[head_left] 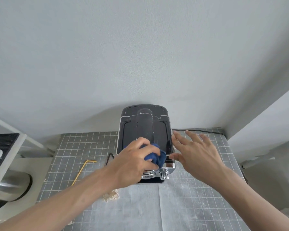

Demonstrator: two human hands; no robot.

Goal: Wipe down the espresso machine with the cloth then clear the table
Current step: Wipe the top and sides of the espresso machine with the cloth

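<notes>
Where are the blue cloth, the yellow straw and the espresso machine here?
blue cloth (154, 157): head view, bunched part showing beside the left hand.
yellow straw (81, 171): head view, middle of its long shaft.
espresso machine (144, 129): head view, black top panel.

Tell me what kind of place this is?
Probably a home kitchen corner or small coffee nook. An espresso machine stands on a table with a grid-pattern cover against a plain wall, its cord trailing right. A rack sits at left.
</notes>
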